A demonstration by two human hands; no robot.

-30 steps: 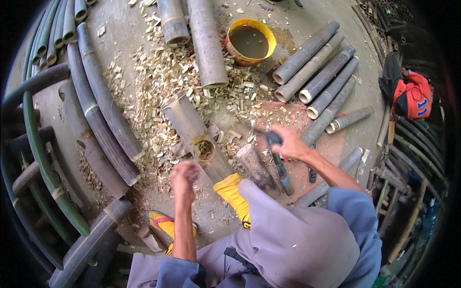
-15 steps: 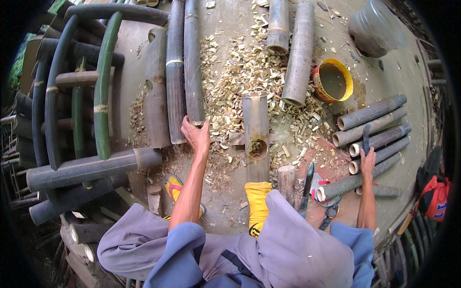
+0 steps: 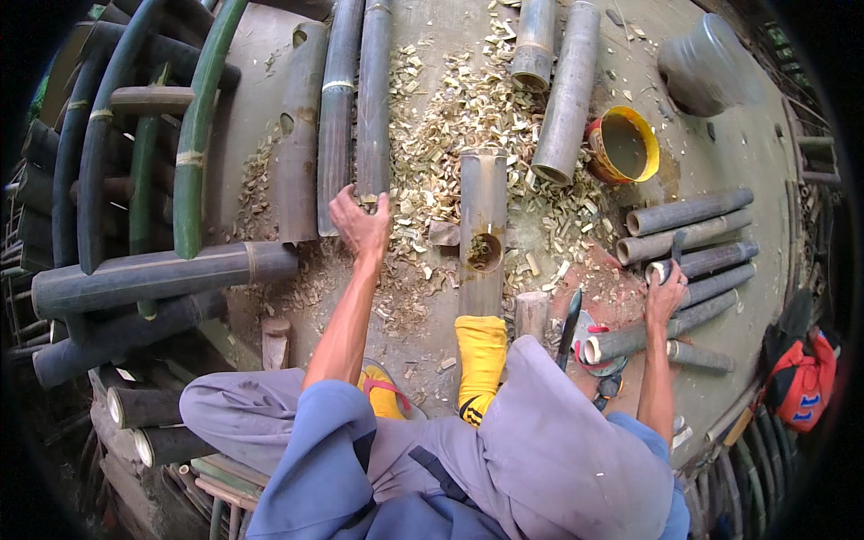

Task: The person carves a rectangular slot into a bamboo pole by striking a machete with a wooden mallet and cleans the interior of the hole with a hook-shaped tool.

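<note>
At the near end of a dark bamboo pole (image 3: 374, 108), my left hand (image 3: 360, 225) has its fingers and thumb to either side of the rim, gripping it. My right hand (image 3: 666, 290) reaches over the short bamboo pieces on the right. Its fingers close on a narrow dark tool (image 3: 677, 245) that sticks up past them; what kind of tool it is, I cannot make out. Straight ahead lies a bamboo piece (image 3: 481, 202) with a round hole in its side, its near end under my foot in a yellow sock (image 3: 481, 355).
Pale wood chips (image 3: 441, 135) cover the middle floor. A yellow-rimmed bucket (image 3: 655, 148) of murky water stands at the right, with a bulging grey container (image 3: 706, 67) beyond. Curved bamboo frames (image 3: 193, 162) crowd the left. A red bag (image 3: 799, 387) lies far right.
The whole view has shifted, so most things sit higher in the picture. My right hand has moved slightly nearer to me relative to the bamboo pieces. My left hand stays at the pole end.
</note>
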